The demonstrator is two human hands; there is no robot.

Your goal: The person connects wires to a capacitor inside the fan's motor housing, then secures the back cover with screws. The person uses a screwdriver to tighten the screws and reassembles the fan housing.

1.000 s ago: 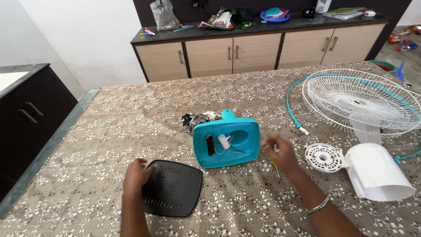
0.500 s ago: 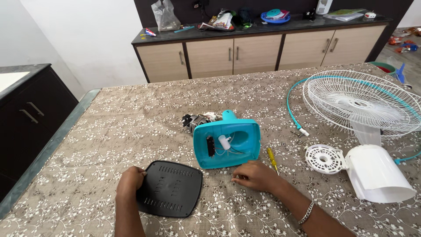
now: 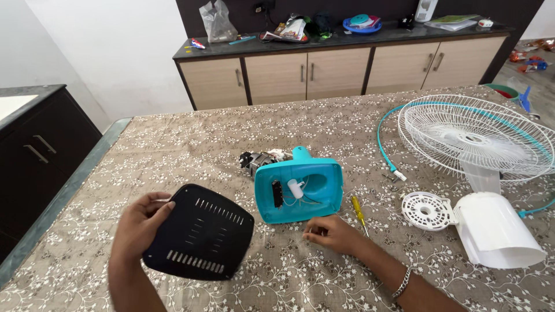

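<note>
Black cover plate (image 3: 199, 233): 1 item, rounded-square, flat, matte plastic, with 2 long rows of slots near opposite edges and shorter slots between. Lifted off the table (image 3: 173, 144), tilted, near the front left, well apart from the rest. Left hand (image 3: 137, 222): grip clamped on the plate's left edge, thumb on top. Right hand (image 3: 332, 232): 1, resting on the cloth just before the housing, fingers curled together on something too small to tell. Teal housing (image 3: 299, 190): 1, open side up, wires and 1 white part inside, motor (image 3: 256, 160) at its back. Yellow screwdriver (image 3: 358, 211): 1, beside the right hand. White fan guard (image 3: 474, 136): 1. White round hub plate (image 3: 426, 210): 1. White blade (image 3: 498, 230): 1.
</note>
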